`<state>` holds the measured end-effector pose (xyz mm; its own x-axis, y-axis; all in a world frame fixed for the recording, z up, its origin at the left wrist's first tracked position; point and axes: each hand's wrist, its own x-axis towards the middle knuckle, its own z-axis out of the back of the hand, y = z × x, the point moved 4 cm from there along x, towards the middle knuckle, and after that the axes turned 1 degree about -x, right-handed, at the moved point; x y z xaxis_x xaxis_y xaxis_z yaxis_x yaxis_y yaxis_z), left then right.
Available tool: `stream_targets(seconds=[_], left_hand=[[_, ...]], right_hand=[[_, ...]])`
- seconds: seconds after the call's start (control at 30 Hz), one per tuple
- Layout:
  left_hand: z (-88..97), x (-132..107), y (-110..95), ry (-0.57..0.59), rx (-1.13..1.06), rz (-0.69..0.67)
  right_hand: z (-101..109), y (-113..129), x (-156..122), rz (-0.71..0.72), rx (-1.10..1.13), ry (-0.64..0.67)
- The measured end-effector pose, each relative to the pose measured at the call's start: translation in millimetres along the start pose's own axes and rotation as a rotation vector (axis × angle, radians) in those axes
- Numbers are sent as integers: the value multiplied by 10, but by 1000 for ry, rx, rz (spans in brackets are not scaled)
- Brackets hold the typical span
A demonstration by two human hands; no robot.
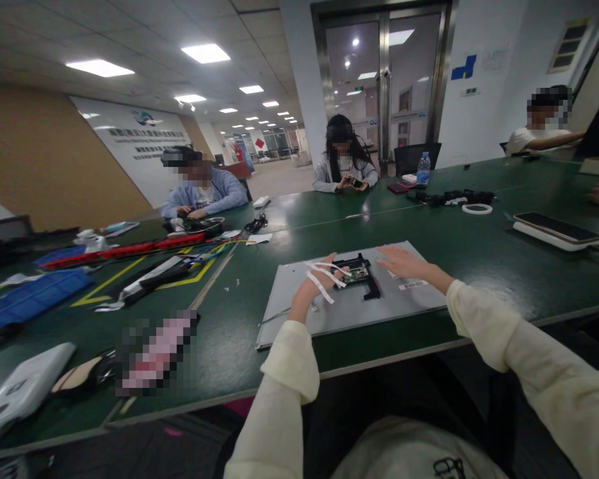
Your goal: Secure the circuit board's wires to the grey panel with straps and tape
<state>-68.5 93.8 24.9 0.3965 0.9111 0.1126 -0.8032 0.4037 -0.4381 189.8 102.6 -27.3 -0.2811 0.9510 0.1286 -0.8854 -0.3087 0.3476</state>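
Note:
A grey flat panel [299,313] lies on the green table in front of me. A small circuit board with a black bracket [362,273] sits on its middle. My left hand [319,279] rests at the board's left side, with several white tape strips [324,283] stuck to or held by its fingers. My right hand [402,261] lies flat on the panel just right of the board, fingers stretched out and holding nothing. White labels [412,285] are stuck on the panel near that hand.
Three other people sit round the table. On it lie a tape roll [477,208], a water bottle [423,167], a phone on a white box [554,229], black cables [454,197], blue trays [32,296] and a red strip [130,251] at left, and a white device [22,392].

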Motion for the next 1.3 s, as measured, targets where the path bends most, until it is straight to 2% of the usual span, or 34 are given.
stream_targets(seconds=[0.1, 0.2, 0.4, 0.57, 0.7, 0.77, 0.9, 1.13, 1.2, 1.3], left_hand=[[-92, 162, -109, -129, 53, -31], [-216, 221, -71, -163, 36, -4], [-363, 147, 21, -142, 40, -52], [-303, 98, -105, -241, 31, -91], [-218, 85, -213, -359, 35, -204], [-184, 88, -224, -419, 32, -219], [-172, 102, -227, -457, 45, -234], [-241, 94, -304, -361, 130, -379], [-252, 110, -276, -364, 137, -367], [-253, 162, -164, -390, 116, -254]], right_hand=[[-25, 313, 176, 110, 148, -59], [-129, 528, 250, 222, 225, -64], [-262, 558, 184, 281, 259, -146], [-179, 573, 149, 256, 344, -188], [42, 643, 102, 135, 523, -414], [107, 701, 69, 77, 657, -467], [102, 876, 44, 147, 791, -406], [5, 969, 63, 236, 924, -299], [26, 971, 57, 230, 954, -275], [92, 930, 52, 184, 1052, -285]])
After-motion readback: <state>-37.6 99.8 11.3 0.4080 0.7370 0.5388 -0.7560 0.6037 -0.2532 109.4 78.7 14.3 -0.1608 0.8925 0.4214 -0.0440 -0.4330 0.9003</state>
